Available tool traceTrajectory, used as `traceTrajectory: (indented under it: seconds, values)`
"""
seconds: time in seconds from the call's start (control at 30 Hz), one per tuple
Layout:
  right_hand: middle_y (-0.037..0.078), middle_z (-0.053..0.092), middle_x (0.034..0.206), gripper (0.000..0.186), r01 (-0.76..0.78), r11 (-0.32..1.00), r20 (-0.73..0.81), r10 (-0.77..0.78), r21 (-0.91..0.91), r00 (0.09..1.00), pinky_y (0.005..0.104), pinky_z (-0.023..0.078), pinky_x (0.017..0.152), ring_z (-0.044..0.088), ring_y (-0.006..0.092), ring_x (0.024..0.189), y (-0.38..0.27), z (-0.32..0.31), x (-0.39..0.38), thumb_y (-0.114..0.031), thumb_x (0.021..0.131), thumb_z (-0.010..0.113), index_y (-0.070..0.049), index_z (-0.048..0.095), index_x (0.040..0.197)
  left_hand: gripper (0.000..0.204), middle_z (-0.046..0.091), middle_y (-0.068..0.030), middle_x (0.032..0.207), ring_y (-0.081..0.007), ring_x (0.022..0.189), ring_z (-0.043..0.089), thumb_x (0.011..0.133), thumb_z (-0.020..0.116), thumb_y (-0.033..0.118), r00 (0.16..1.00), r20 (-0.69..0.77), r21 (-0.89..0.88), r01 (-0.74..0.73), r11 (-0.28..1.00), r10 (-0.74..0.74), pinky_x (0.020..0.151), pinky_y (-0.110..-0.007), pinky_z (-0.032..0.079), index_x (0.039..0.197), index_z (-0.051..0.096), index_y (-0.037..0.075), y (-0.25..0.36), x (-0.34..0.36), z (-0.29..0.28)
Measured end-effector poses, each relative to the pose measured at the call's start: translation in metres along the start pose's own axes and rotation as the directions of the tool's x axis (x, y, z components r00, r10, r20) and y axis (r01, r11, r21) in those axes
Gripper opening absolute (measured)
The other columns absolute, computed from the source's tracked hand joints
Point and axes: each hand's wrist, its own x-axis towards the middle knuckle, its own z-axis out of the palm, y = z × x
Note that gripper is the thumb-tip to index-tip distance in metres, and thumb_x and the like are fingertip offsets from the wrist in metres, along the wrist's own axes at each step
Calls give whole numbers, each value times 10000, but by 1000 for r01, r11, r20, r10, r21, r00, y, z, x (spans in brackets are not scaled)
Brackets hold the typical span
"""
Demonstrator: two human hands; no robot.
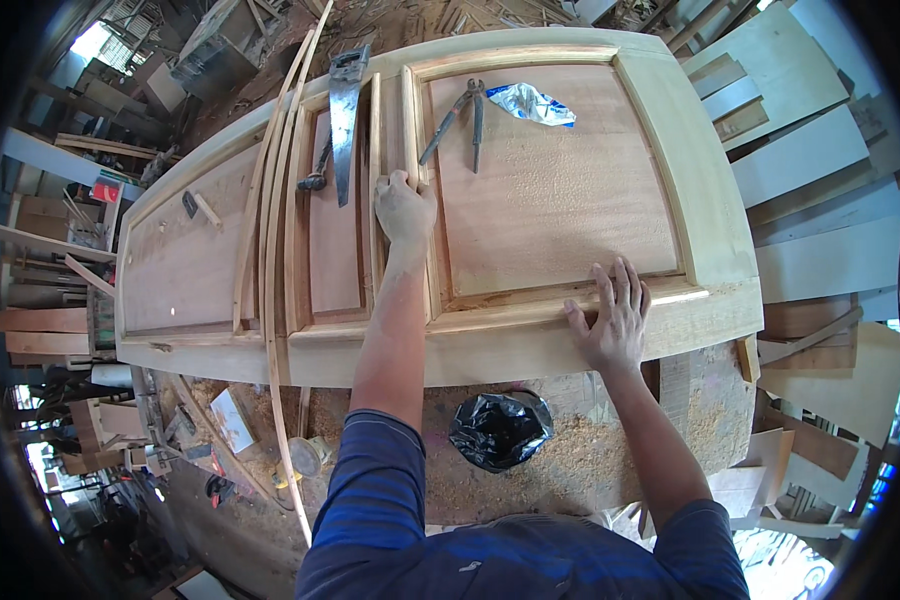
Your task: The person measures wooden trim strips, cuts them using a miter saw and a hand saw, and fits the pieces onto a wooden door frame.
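A panelled wooden door [730, 240] lies flat across the workbench, with moulding strips framing its panels. My left hand [405, 208] is closed, its fingers curled over the upright wooden moulding [411, 110] left of the big right panel [560, 190]. Fingers spread, my right hand [615, 320] rests on that panel's near moulding [510, 314]. Beyond my left hand are a handsaw [344, 120], a hammer [315, 178] partly under it, and pincers [476, 125] with their handles apart. A crumpled white and blue plastic packet [530, 104] lies beside the pincers.
Long thin wood strips [274, 210] cross the door and overhang its near edge. A small wooden-handled tool [206, 208] lies on the left panel. An open black plastic bag [500, 430] stands on the sawdust-covered bench [600, 450] near me. Boards [820, 240] lean at right.
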Motion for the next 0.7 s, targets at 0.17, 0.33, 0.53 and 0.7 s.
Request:
traceTrajectory:
  seconds: [0.17,0.33,0.53,0.7]
  values:
    - [286,455,1601,719,9,1000,9,-9,10,1000,603,249,1274,378,426,1547,-3,2,2,-493,974,719,-83,529,1534,277,710,-217,1061,-407,1040,699,864,793,230,998,53,-84,-12,996,17,927,-493,573,1021,726,12,-19,9,-4]
    - [272,481,1585,701,27,1000,-35,-27,-6,999,580,272,1268,416,415,1522,4,5,3,-517,976,711,-91,564,1513,362,732,-221,1041,-408,1024,718,810,843,309,954,296,-219,22,975,45,934,-488,582,1016,770,20,-29,27,-14]
    - [253,486,1587,686,38,998,-52,-41,-58,998,564,290,1259,420,390,1525,3,10,1,-528,996,694,-109,551,1521,476,725,-246,1111,-415,1062,725,792,838,282,965,257,-168,-10,986,53,974,-481,587,1173,782,2,-24,17,-19]
    - [255,493,1580,678,46,997,-51,-49,-55,998,562,295,1255,423,393,1522,0,12,1,-522,998,697,-108,554,1516,474,706,-264,1143,-423,1075,710,798,829,254,988,147,-135,-28,990,48,977,-469,591,1188,765,-7,-23,5,-17]
